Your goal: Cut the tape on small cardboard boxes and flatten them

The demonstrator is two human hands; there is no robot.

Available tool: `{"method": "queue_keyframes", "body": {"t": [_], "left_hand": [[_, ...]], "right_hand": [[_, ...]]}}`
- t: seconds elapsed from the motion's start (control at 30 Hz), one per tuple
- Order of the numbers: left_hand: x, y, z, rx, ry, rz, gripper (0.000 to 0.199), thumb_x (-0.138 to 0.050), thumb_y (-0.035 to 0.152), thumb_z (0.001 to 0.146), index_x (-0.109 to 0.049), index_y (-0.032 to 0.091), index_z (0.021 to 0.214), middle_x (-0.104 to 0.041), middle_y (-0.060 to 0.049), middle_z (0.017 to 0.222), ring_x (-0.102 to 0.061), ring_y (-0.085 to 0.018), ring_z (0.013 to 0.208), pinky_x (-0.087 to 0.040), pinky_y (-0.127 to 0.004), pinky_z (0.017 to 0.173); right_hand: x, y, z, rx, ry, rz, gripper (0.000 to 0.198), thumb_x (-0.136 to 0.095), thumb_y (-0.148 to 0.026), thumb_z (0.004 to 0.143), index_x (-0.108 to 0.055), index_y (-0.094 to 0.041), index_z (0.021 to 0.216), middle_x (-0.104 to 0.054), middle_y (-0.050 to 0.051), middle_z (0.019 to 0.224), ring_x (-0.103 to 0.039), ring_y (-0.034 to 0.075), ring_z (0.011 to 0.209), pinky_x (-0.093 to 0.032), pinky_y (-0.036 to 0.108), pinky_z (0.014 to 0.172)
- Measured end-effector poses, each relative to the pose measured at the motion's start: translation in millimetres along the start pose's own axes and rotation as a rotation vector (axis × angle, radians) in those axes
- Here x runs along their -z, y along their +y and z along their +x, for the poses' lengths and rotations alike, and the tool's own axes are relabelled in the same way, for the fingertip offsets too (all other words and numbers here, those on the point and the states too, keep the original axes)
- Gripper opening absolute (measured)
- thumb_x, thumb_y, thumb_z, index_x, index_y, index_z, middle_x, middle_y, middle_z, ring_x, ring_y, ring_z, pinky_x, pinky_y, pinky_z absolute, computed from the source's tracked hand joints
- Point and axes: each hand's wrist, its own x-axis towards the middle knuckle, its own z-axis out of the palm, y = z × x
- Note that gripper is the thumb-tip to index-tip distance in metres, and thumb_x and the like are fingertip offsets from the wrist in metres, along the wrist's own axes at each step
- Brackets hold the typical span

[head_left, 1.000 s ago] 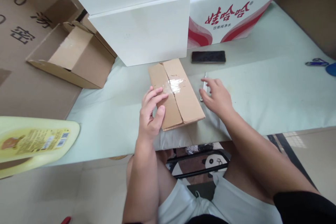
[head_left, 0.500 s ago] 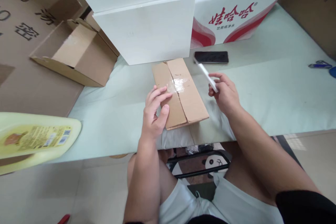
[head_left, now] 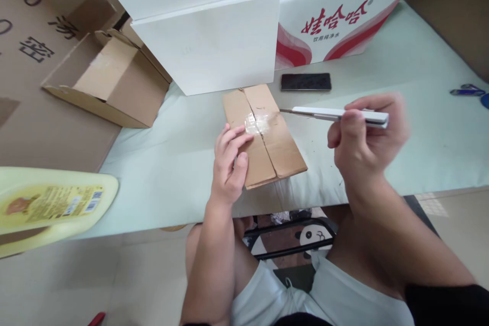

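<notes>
A small brown cardboard box (head_left: pixel 282 155) lies on the cloth-covered table, its top flaps meeting along a centre seam. Clear tape (head_left: pixel 257 124) crosses that seam near the middle. My left hand (head_left: pixel 230 160) rests on the left side of the box, fingers spread over the top and the thumb apart. In my right hand (head_left: pixel 362 137), closed around its white handle, is a utility knife (head_left: pixel 319 113). Its thin blade points left toward the right edge of the box, near the level of the tape. Whether the tip touches the cardboard I cannot tell.
Behind the box stand white cartons (head_left: pixel 206 46) and a carton with red lettering (head_left: pixel 336 30). A black phone (head_left: pixel 305 82) lies before them. Open cardboard trays (head_left: pixel 126 81) and a yellow jug (head_left: pixel 57 209) are at left; a blue item (head_left: pixel 468 91) lies far right.
My right hand has moved right and turned, swinging the utility knife from a steep slant to nearly level. The left hand and box have barely shifted.
</notes>
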Motion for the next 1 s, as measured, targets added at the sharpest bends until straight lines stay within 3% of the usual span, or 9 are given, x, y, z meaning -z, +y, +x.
{"method": "queue_keyframes", "body": {"t": [0.17, 0.43, 0.6, 0.8, 1.0], "left_hand": [[-17, 15, -7, -0.041, -0.003, 0.112, 0.042, -0.035, 0.038, 0.109, -0.062, 0.028, 0.14, -0.055, -0.008, 0.146, -0.04, -0.025, 0.149, -0.028, -0.048, 0.13], [-23, 31, -6, -0.051, -0.018, 0.181, 0.041, -0.036, 0.032, 0.108, -0.066, 0.021, 0.135, -0.054, -0.011, 0.144, -0.043, -0.022, 0.144, -0.023, -0.042, 0.131], [-22, 29, -6, -0.06, -0.003, 0.19, 0.04, -0.036, 0.033, 0.108, -0.065, 0.023, 0.135, -0.055, -0.01, 0.144, -0.043, -0.022, 0.145, -0.026, -0.043, 0.13], [-24, 28, -6, -0.052, 0.006, 0.185, 0.04, -0.035, 0.035, 0.108, -0.059, 0.024, 0.138, -0.058, -0.01, 0.143, -0.044, -0.022, 0.145, -0.027, -0.044, 0.129], [-24, 29, -4, -0.036, 0.025, 0.163, 0.04, -0.037, 0.036, 0.107, -0.05, 0.021, 0.142, -0.063, -0.011, 0.14, -0.052, -0.021, 0.139, -0.029, -0.044, 0.129]], "right_hand": [[0, -25, -4, 0.133, 0.071, -0.084, 0.022, -0.061, -0.039, 0.102, -0.072, -0.023, 0.091, -0.053, -0.007, 0.051, -0.054, 0.008, 0.04, -0.033, 0.024, 0.036], [2, -24, -18, 0.131, -0.137, -0.261, 0.014, -0.064, -0.035, 0.1, -0.072, -0.026, 0.093, -0.066, -0.004, 0.059, -0.059, 0.01, 0.045, -0.043, 0.026, 0.043], [4, -26, -20, 0.19, -0.137, -0.338, 0.01, -0.065, -0.032, 0.098, -0.072, -0.026, 0.093, -0.071, -0.004, 0.064, -0.063, 0.011, 0.048, -0.046, 0.026, 0.046], [-3, -29, -17, 0.223, -0.245, -0.37, 0.005, -0.063, -0.024, 0.098, -0.066, -0.024, 0.095, -0.073, -0.004, 0.066, -0.06, 0.009, 0.044, -0.044, 0.023, 0.043], [-5, -41, -14, 0.276, -0.26, -0.447, 0.014, -0.058, -0.021, 0.1, -0.062, -0.025, 0.087, -0.072, -0.004, 0.067, -0.056, 0.009, 0.045, -0.041, 0.026, 0.044]]}}
